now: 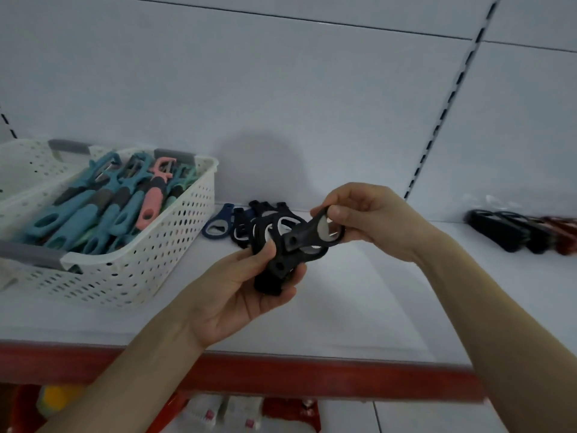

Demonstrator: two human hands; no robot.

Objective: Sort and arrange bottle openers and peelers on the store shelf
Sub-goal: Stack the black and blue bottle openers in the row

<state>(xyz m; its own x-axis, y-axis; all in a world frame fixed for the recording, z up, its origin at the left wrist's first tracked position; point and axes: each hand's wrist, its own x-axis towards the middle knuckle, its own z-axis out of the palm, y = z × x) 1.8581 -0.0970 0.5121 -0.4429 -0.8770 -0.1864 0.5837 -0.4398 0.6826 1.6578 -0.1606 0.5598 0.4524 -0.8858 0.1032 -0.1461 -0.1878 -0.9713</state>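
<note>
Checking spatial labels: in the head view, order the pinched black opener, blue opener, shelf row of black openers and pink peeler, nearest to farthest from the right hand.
1. pinched black opener: in the right hand fingers.
2. row of black openers: on the shelf, left.
3. blue opener: left of that row.
4. pink peeler: in the basket, farthest left.

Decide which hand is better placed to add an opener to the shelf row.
Right. The right hand pinches a single black plastic bottle opener near the row of dark openers; the left hand grips a bunch of black openers.
</note>
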